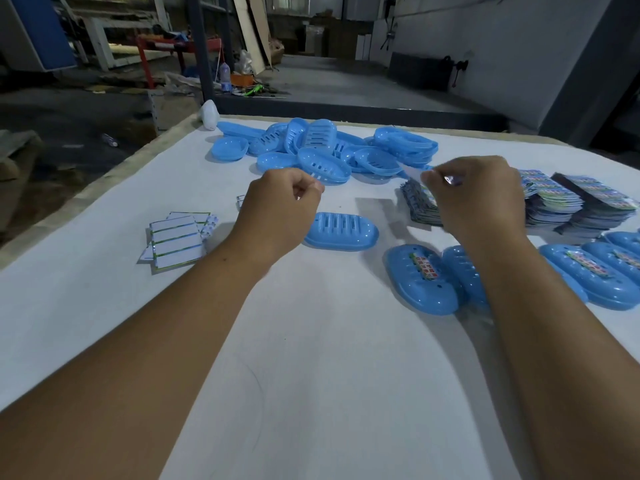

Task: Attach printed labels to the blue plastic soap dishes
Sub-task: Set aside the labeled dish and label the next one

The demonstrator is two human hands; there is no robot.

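Above the white table (311,358), the right hand (478,195) pinches a small shiny piece at the label stack (420,202) — I judge a label is being taken. The left hand (280,209) is curled; whether it holds something I cannot tell. An unlabelled soap dish (341,231) lies between them — next, the label must go on it.
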